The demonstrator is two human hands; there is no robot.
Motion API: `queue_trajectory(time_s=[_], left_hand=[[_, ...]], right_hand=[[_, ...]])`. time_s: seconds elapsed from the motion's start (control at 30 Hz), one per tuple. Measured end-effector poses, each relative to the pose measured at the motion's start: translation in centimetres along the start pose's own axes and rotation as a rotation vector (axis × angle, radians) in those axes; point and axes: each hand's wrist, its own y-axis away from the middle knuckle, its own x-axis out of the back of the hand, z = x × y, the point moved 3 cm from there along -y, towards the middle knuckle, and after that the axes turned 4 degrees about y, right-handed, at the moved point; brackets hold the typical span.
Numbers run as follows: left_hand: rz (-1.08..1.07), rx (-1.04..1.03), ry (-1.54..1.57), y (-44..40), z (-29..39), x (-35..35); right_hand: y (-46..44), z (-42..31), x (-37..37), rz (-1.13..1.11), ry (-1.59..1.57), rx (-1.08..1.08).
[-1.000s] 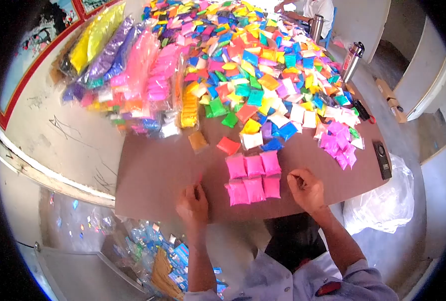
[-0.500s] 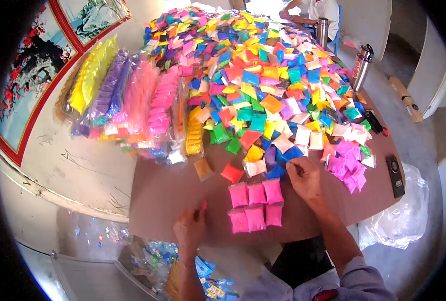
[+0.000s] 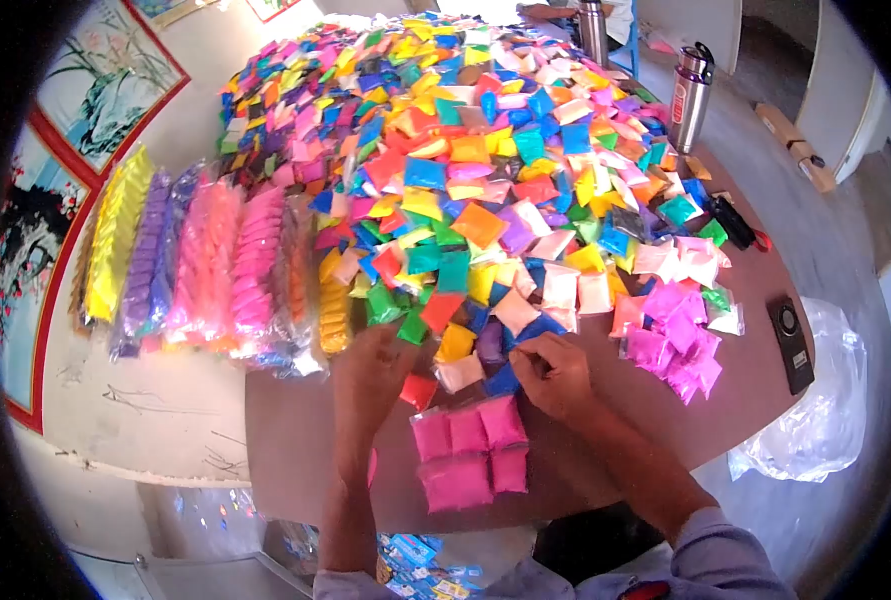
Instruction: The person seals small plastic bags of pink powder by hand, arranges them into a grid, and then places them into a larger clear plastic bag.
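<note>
Two neat rows of small pink packets (image 3: 468,430) lie at the table's near edge, between my forearms. My right hand (image 3: 555,378) hovers just beyond them, thumb and fingers pinched together beside a blue packet (image 3: 503,380); what it holds, if anything, is too small to make out. My left hand (image 3: 373,370) is stretched forward over the table, near a red packet (image 3: 418,391) and some green packets (image 3: 383,304). Its fingers are blurred. A sliver of something pink (image 3: 372,467) shows beside my left wrist.
A large heap of mixed coloured packets (image 3: 465,180) covers most of the table (image 3: 305,430). Long bags of sorted packets (image 3: 200,265) line the left side. Purple-pink packets (image 3: 677,335), a black device (image 3: 792,345) and a steel flask (image 3: 689,98) are on the right. A person (image 3: 610,20) sits at the far end.
My left hand has moved forward from the near edge toward the heap, covering where a brown packet lay. My right hand remains pinched near the blue packet. The camera view has shifted.
</note>
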Motion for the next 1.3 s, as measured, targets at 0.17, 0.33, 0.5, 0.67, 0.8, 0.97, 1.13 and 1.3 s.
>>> queue_trajectory(time_s=[0.17, 0.33, 0.5, 0.67, 0.8, 0.97, 1.13, 1.3], left_hand=[[-0.068, -0.143, -0.099, -4.5, 5.1, -3.7], [-0.174, -0.253, -0.318, -6.8, 6.8, -7.3], [-0.147, -0.312, -0.404, -8.4, 6.9, -9.3], [-0.161, -0.314, -0.448, -9.0, 7.0, -9.3], [0.000, -0.401, -0.383, -10.2, 7.6, -7.6], [0.264, -0.561, -0.306, -14.8, 8.0, -6.6], [0.365, -0.692, -0.355, -19.6, 9.0, -8.1], [0.198, -0.576, -0.323, -23.0, 8.3, -9.4]], right_hand=[[-0.3, 0.1, -0.2, -0.027, -0.004, -0.060], [-0.2, 0.2, -0.1, -0.003, -0.017, -0.082], [-0.4, 0.1, -0.1, 0.015, -0.057, -0.111], [-0.5, 0.3, -0.5, -0.004, 0.022, -0.081], [-0.5, -0.1, -0.5, 0.021, 0.007, -0.082], [-0.4, 0.1, -0.4, 0.017, -0.039, -0.123], [-0.3, 0.8, -0.7, -0.011, 0.055, -0.097], [-0.4, 1.0, -0.8, 0.018, -0.023, -0.093]])
